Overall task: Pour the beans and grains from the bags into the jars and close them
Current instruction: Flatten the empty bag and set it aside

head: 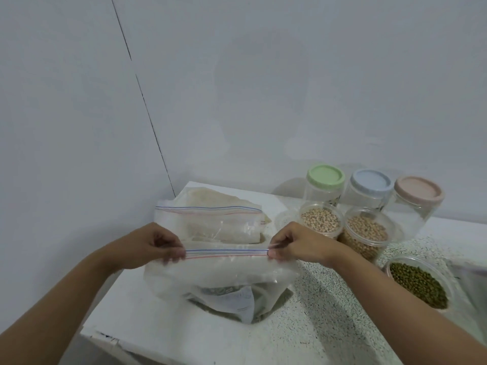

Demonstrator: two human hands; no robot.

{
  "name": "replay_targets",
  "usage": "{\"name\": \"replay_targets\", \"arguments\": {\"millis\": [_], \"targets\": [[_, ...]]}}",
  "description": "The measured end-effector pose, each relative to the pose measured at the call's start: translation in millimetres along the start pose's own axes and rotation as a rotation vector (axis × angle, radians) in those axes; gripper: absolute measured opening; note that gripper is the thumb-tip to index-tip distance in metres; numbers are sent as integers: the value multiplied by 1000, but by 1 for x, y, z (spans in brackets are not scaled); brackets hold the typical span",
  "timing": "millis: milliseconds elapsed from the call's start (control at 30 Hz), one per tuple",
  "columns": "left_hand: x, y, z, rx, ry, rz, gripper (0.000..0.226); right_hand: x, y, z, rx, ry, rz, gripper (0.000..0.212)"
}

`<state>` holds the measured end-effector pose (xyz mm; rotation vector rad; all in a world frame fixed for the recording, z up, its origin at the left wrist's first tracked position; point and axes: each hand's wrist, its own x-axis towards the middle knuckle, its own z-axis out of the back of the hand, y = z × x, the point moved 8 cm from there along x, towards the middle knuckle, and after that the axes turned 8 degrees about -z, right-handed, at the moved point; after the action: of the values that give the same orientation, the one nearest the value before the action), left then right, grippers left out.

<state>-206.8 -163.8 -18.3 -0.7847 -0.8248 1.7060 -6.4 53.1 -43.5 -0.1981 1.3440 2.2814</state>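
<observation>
A clear zip bag of white grain (pixel 221 275) stands at the table's left, its red-and-blue zip strip stretched flat. My left hand (pixel 147 246) pinches the strip's left end and my right hand (pixel 295 243) pinches its right end. Behind it lies a second zip bag of pale grain (pixel 218 219). To the right stand three lidless jars: one of pale beans (pixel 320 219), one of tan beans (pixel 367 237), one of green beans (pixel 419 284). At the back are three empty jars with a green lid (pixel 326 177), a blue lid (pixel 371 183) and a pink lid (pixel 419 192).
The white speckled table (pixel 329 312) sits in a corner, with walls close on the left and behind. Its front-left edge is chipped. A loose clear lid (pixel 284 219) lies left of the pale-bean jar. Something clear and blurred shows at the right edge.
</observation>
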Motion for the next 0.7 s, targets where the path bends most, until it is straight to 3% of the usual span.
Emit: {"name": "replay_targets", "arguments": {"millis": [133, 300, 467, 533, 700], "targets": [[-9, 41, -2, -95, -114, 185, 12, 11, -23, -9, 61, -38, -143, 17], [-17, 80, -9, -33, -277, 340, 20, 27, -46, -21, 26, -107, -246, 22], [-12, 77, 5, 258, -399, 216, 38, 32, -40, -17, -66, -144, -212, 11], [-13, 72, 12, 338, -436, 152, 44, 32, -34, -13, -149, -180, -155, 16], [-10, 53, 21, 362, -464, 9, 42, 24, -18, -4, -243, -251, -84, 26]]}}
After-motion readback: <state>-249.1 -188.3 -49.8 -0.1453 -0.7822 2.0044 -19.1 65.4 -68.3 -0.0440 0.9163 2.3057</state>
